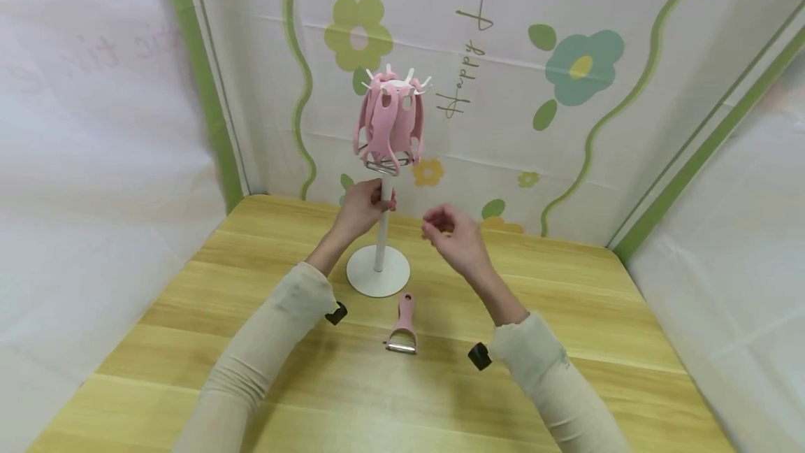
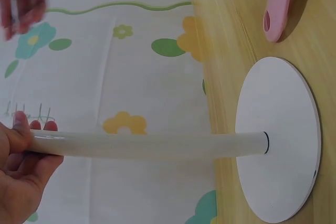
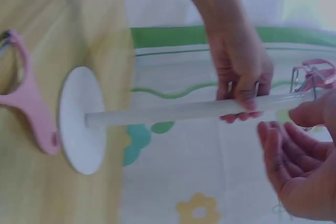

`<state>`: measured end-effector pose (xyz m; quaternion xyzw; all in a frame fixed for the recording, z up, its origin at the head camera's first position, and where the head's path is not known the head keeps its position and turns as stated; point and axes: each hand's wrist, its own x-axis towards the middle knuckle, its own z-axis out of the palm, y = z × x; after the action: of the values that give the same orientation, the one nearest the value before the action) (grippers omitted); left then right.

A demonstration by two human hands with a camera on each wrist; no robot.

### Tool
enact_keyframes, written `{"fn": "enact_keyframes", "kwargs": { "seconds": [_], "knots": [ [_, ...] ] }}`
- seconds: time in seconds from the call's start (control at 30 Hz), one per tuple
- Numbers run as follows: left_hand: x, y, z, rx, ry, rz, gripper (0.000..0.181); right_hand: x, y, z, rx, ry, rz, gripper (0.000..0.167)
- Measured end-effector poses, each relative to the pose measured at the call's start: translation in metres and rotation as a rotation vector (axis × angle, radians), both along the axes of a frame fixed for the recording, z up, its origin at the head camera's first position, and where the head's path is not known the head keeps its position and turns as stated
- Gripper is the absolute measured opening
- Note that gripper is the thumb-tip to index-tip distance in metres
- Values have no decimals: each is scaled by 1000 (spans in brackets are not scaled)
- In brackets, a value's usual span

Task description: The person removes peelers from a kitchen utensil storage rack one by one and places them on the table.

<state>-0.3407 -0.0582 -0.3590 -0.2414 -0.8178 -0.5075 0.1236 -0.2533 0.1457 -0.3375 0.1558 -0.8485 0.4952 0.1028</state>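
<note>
Pink peelers (image 1: 382, 128) on white stand (image 1: 380, 240)

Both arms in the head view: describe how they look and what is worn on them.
The left sleeve and right sleeve are long, cream or off-white and creased, ending short of the wrists. A small black device sits at the inner side of each cuff, left and right. The left hand and right hand are bare, without gloves.
</note>
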Motion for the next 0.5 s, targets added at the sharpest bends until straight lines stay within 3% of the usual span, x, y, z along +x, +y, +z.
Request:
{"fn": "enact_keyframes", "kwargs": {
  "seconds": [0.3,0.5],
  "knots": [
    [1,0,0,-15,63,17,5,-19,-15,70,-215,294,40,23],
    [-1,1,-3,14,86,28,6,-31,-25,98,-221,283,62,34]
  ]
}}
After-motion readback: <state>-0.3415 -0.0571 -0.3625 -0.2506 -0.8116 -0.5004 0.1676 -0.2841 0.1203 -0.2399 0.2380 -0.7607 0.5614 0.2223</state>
